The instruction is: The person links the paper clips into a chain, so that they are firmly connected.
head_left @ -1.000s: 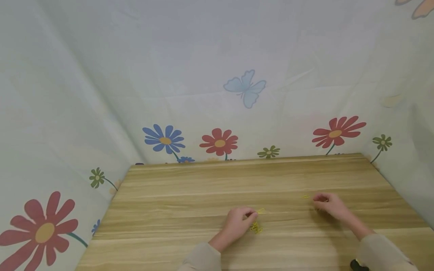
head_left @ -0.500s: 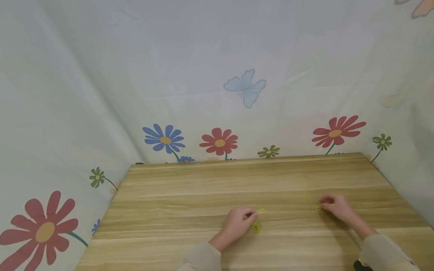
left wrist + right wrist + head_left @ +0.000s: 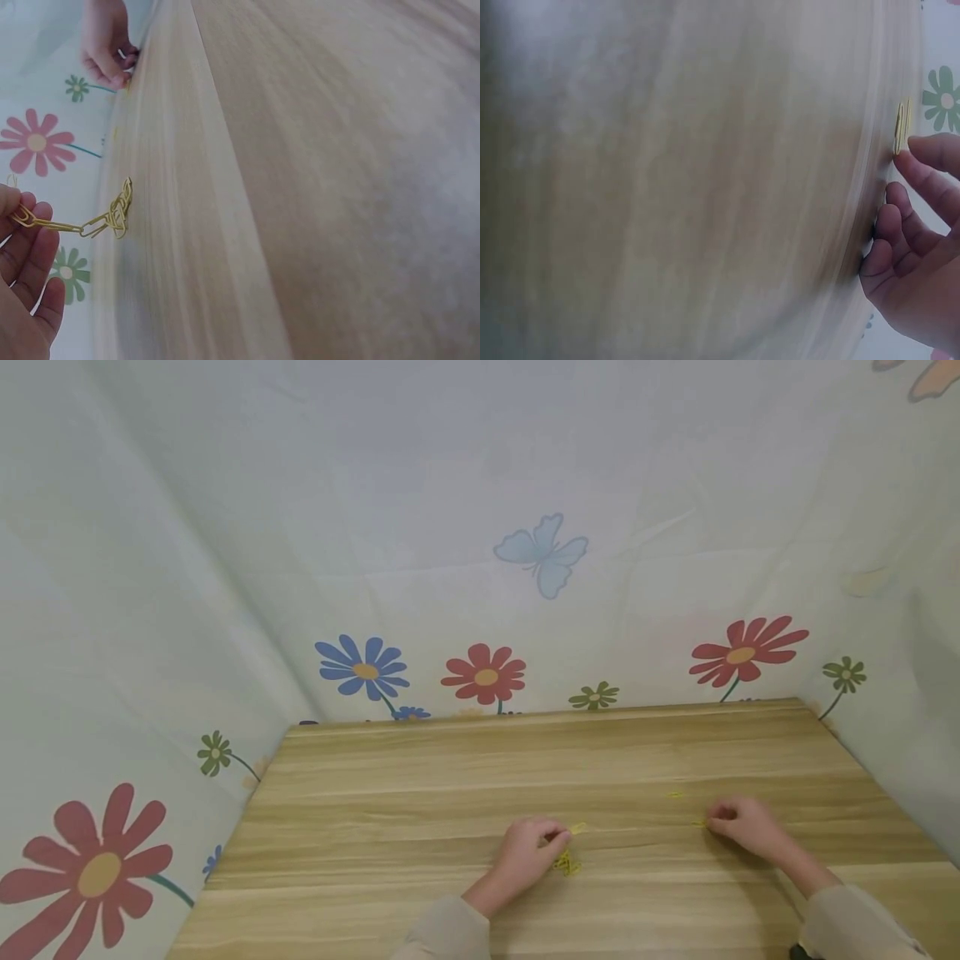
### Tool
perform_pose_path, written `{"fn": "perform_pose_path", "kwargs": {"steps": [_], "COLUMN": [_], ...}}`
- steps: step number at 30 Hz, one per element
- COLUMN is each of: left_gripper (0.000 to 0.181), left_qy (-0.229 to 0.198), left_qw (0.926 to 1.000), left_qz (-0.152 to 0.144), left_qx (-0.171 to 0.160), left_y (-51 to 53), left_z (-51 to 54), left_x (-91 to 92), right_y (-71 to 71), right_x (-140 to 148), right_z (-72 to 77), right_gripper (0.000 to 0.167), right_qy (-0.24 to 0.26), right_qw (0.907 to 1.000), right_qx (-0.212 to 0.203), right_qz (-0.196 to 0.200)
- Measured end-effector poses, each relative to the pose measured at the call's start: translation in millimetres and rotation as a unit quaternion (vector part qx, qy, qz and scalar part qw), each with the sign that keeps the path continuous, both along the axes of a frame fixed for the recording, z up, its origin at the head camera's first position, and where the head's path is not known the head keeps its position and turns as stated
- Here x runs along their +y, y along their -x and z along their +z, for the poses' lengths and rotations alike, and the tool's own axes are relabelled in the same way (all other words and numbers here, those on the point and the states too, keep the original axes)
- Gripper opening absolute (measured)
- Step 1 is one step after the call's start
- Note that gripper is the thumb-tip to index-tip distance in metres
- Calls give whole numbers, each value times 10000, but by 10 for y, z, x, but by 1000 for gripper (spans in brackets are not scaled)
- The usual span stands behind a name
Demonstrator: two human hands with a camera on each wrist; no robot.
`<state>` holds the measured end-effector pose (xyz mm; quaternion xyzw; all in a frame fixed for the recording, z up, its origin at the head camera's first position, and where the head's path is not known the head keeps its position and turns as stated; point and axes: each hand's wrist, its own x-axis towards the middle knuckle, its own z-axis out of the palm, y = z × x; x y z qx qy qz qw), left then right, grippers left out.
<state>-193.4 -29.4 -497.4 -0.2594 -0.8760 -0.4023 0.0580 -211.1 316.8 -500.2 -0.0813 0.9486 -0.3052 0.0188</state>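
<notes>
In the head view my left hand (image 3: pixel 528 856) pinches the upper end of a yellow paper clip chain (image 3: pixel 566 860). The left wrist view shows the linked chain (image 3: pixel 82 227) running from thumb and fingers to a small bunch of clips. One clip (image 3: pixel 578 829) sticks out past the fingertips. To the right, my right hand (image 3: pixel 750 827) is low over the table, thumb and index finger at one end of a yellow paper clip (image 3: pixel 699 824). From the right wrist, that clip (image 3: pixel 901 129) appears pinched between them, with the other fingers curled.
Another yellow paper clip (image 3: pixel 675 794) lies on the wooden table (image 3: pixel 420 777), beyond the right hand and to its left. White cloth walls (image 3: pixel 420 485) with printed flowers rise at the back and sides. A dark object (image 3: pixel 801 952) shows beside the right cuff.
My right hand has shifted slightly right and nearer the body. The clip beneath its fingers now points left from the fingertips. My left hand stays in place with the chain.
</notes>
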Motion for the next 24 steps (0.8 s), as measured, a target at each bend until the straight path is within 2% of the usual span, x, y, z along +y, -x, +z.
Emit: {"fn": "perform_pose_path", "kwargs": {"steps": [10,20,24], "left_gripper": [21,23,23], "left_qy": [-35,-57,-66], "left_qw": [10000,10000,10000], "left_qz": [5,-13,-11], "left_qx": [-17,-35,-50], "left_y": [-1,0,-2], "left_z": [-15,-4,3], "left_x": [1,0,-2], "right_y": [-55,-1,3], "right_x": [-96,-131,-145], "right_z": [65,3,-7], "right_gripper": [14,23,22], "right_qy": [204,313,174], "right_qw": [9971,9964,9969], "right_qx": [-233,102,141], "right_qz": [695,785,756]}}
